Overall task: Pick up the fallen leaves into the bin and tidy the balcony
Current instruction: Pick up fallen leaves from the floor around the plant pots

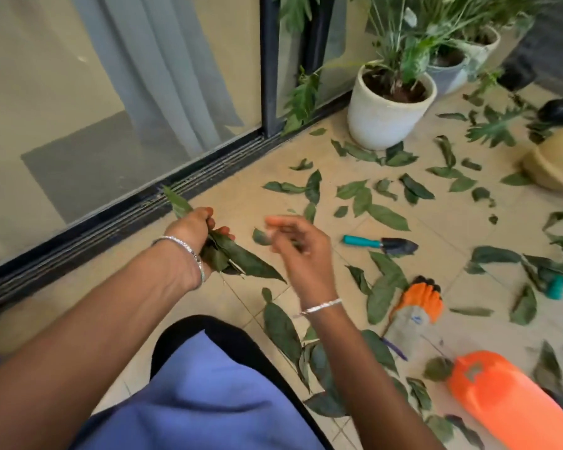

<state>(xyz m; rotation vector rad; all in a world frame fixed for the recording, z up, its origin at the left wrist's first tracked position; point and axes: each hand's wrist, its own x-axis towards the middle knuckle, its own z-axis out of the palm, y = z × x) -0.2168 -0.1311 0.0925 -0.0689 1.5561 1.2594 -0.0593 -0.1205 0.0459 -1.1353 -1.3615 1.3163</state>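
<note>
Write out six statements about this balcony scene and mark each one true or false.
1. The left hand grips a bunch of leaves. True.
2. The right hand holds the trowel. False: the trowel lies on the floor tiles, apart from that hand.
3. The trowel's handle is red. False: it is teal.
4. An orange-fingered glove lies on the floor tiles. True.
5. The nearest white pot lies tipped over. False: it stands upright.
6. Loose leaves are scattered over the floor tiles. True.
</note>
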